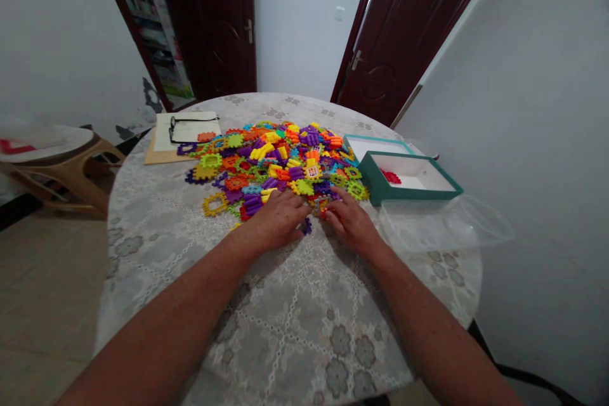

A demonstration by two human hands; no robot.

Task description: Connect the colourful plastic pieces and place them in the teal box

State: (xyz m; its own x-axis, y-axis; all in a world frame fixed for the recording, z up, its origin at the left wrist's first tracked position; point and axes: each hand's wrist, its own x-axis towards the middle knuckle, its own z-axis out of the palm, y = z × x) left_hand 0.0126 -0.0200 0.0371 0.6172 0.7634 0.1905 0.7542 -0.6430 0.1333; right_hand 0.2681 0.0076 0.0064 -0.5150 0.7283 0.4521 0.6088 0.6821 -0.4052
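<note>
Tablecloth: the grey flowered tablecloth (285, 342) lies nearest, with both forearms reaching over it.
Left hand: the left hand (281, 219) is at the near edge of the heap of plastic pieces (285, 165), palm down, fingers bent and close together. A dark blue piece (307, 226) shows beside its thumb; I cannot tell if it is pinched.
Right hand: the right hand (349, 219) is at the same near edge, more to the right, fingers curved and a little spread over the pieces. I cannot tell if they grip one.
Right side: a clear plastic cover (428, 228) and, farther, an open green box (373, 184) occupy the table here, the box just beside the heap. A red piece (391, 177) lies inside the box. Behind is a white tray with teal rim (378, 144).
Left side: black glasses (172, 130) rest on papers (190, 118) near the heap; a wooden stool (61, 171) stands off the table.
Far side: two dark red doors (214, 13) and a shelf (147, 19).
Hidden parts: the hands cover some near pieces; the stool is cut off at left; the shelf's contents are blurred.
Direction: the heap stretches from left to right; its pieces point many ways.
</note>
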